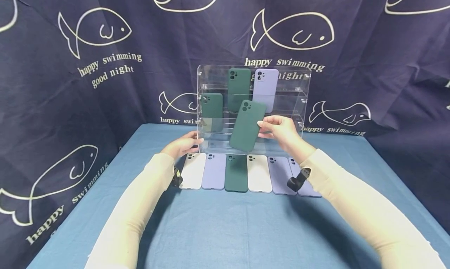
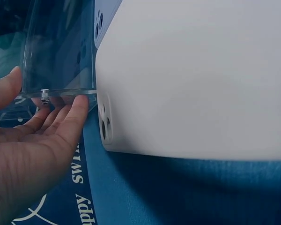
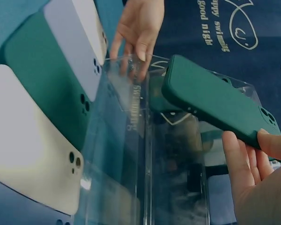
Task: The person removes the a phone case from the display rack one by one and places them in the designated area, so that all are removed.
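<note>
My right hand (image 1: 281,130) pinches a green phone case (image 1: 248,126) by its right edge, thumb in front. The case is tilted in front of a clear tiered display stand (image 1: 214,144). In the right wrist view, the held phone case (image 3: 215,96) hangs over the stand's clear shelves. My left hand (image 1: 183,144) holds the stand's left side edge; the left wrist view shows the thumb and fingers (image 2: 75,117) on either side of the clear panel. On the stand are a green case (image 1: 239,83) and a lilac case (image 1: 266,85) up top, and another green case (image 1: 212,108) lower left.
A row of cases lies flat before the stand: a white case (image 1: 192,171), a lilac case (image 1: 213,171), a green case (image 1: 236,174), another white case (image 1: 259,173) and further lilac cases (image 1: 280,179) partly under my right wrist. A blue cloth (image 1: 225,230) covers the table; a patterned curtain (image 1: 218,38) hangs behind.
</note>
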The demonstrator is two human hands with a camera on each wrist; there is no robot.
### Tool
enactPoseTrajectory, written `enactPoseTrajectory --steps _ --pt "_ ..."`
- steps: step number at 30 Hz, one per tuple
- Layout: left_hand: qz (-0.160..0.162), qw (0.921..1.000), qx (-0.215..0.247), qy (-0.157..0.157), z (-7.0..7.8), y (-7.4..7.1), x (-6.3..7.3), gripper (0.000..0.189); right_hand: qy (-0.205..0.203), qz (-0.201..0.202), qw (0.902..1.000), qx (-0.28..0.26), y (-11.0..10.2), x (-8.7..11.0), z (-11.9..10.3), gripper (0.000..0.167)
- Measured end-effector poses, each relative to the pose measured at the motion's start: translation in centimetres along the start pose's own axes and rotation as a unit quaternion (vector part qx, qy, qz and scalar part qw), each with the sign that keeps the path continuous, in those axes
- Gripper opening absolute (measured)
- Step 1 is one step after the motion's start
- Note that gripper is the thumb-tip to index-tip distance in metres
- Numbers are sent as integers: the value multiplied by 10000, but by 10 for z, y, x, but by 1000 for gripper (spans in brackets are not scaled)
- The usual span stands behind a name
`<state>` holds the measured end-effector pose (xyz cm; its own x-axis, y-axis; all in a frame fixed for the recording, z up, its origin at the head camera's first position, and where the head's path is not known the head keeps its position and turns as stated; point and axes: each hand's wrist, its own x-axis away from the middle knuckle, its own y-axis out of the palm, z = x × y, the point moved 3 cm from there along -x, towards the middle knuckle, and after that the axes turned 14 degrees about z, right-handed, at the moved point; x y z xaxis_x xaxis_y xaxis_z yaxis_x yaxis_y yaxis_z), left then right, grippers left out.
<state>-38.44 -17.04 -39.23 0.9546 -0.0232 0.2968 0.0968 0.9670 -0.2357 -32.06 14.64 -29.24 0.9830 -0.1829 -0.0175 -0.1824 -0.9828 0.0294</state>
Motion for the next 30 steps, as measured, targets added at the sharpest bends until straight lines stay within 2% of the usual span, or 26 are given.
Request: enactPoseTrajectory --steps 6,14,21,27,30 --pt "-23 10000 -45 -2 2 0 0 69 530 -540 9969 211 1 15 13 8" --pt "7 10000 -12 -26 1 1 0 69 870 -966 9902 513 5 35 38 7" --pt "23 10000 7 -12 -1 2 -1 68 1150 -1303 9820 744 8 56 63 18" --pt "19 10000 3 -48 2 2 5 69 1828 -1454 9701 659 13 74 86 28" --pt "17 10000 26 -51 2 1 6 70 1971 -1421 9676 682 16 83 95 31"
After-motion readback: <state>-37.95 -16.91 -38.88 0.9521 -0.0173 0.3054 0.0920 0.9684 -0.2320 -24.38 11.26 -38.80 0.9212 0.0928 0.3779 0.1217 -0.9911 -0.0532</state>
